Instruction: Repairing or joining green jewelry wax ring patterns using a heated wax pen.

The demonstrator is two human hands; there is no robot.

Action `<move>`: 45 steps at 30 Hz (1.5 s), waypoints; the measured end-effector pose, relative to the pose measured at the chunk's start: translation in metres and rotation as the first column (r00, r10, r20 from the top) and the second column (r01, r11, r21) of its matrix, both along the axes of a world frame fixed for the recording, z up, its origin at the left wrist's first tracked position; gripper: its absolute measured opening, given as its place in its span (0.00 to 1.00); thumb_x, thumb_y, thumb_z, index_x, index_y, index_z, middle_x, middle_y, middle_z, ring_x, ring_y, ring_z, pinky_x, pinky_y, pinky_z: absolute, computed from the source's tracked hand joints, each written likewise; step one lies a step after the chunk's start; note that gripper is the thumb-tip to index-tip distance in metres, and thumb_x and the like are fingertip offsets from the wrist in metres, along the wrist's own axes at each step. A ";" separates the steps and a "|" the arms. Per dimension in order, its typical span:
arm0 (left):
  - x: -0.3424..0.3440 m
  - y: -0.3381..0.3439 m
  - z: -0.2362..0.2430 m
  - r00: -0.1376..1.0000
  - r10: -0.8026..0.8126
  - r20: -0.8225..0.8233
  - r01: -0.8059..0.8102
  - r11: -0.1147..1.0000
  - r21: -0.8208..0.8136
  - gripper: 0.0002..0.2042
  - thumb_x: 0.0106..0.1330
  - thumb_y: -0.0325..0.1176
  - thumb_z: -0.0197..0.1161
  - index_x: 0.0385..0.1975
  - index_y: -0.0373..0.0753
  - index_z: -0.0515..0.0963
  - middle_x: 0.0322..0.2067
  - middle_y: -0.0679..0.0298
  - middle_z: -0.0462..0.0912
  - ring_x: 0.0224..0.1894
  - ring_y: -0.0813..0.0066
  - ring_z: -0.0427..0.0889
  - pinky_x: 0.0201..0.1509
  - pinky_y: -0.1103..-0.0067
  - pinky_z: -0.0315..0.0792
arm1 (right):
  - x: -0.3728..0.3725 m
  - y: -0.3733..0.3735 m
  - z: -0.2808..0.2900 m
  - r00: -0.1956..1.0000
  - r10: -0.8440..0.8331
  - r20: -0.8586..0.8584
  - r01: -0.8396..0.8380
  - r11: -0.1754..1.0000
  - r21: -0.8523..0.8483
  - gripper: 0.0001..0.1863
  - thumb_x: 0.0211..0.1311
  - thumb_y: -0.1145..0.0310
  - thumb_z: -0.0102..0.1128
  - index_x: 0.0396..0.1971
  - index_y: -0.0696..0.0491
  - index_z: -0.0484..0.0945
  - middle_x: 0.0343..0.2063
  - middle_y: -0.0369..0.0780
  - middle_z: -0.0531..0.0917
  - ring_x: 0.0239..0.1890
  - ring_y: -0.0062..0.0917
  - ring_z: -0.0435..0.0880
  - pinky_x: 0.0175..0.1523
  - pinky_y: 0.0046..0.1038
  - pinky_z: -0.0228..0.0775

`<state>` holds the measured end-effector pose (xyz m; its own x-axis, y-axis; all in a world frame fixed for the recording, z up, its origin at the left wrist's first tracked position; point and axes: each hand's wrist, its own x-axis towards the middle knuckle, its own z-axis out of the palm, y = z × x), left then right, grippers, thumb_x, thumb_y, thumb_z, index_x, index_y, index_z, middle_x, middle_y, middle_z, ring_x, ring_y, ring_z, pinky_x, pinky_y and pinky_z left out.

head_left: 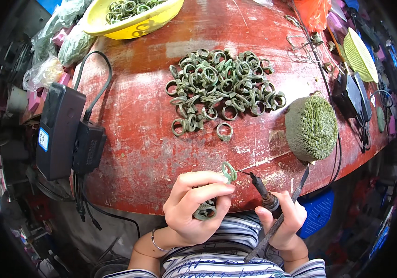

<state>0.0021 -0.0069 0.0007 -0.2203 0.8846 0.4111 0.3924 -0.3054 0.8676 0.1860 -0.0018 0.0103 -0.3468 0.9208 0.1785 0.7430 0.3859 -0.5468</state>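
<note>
My left hand (197,208) is closed, pinching a pale green ring (229,171) at its fingertips, with more dull green rings (204,211) held in its palm. My right hand (285,217) grips a dark, fine-tipped pen-like tool (260,188) and a long flat metal file (300,183). The thin tip lies close beside the pale ring; whether they touch I cannot tell. Above both hands, a heap of green rings (210,78) lies on the worn red table (133,153), one ring (224,132) a little apart. A textured green block (313,129) stands right of the heap.
A black power unit (59,134) with cables is at the left, black boxes (351,99) and wires at the right. At the back are a yellow basin (138,25) of rings, plastic bags (68,44) and a pale green basket (361,55). A blue crate (316,213) sits below the table's edge.
</note>
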 end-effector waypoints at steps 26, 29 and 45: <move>-0.020 0.009 0.005 0.484 -0.031 0.875 0.263 0.958 -0.112 0.07 0.52 0.18 0.63 0.32 0.31 0.76 0.33 0.58 0.76 0.34 0.75 0.77 0.27 0.86 0.71 | -0.057 0.060 0.027 0.952 0.031 -0.304 -0.148 0.917 -0.370 0.11 0.48 0.75 0.62 0.33 0.58 0.73 0.16 0.43 0.74 0.18 0.33 0.74 0.27 0.27 0.66; -0.015 0.015 0.011 0.862 -0.048 0.505 0.202 0.946 -0.255 0.08 0.53 0.21 0.63 0.33 0.31 0.76 0.30 0.60 0.75 0.29 0.76 0.76 0.20 0.89 0.68 | -0.047 0.059 0.039 0.940 -0.023 -0.342 -0.140 0.885 -0.444 0.09 0.49 0.72 0.64 0.28 0.58 0.74 0.13 0.40 0.70 0.14 0.23 0.66 0.24 0.23 0.63; -0.008 0.022 0.015 0.901 -0.245 0.358 0.355 0.890 -0.285 0.10 0.50 0.20 0.64 0.34 0.32 0.79 0.29 0.61 0.79 0.31 0.79 0.77 0.34 0.84 0.69 | -0.018 0.062 0.041 0.800 -0.193 -0.569 -0.293 0.702 -0.650 0.10 0.46 0.75 0.66 0.31 0.58 0.79 0.16 0.34 0.75 0.20 0.10 0.69 0.26 0.17 0.64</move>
<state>-0.0064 0.0152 0.0156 0.0135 0.9993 0.0342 0.0295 -0.0346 0.9990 0.1677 0.0602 0.0516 -0.4530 0.8356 -0.3108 0.1946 -0.2476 -0.9491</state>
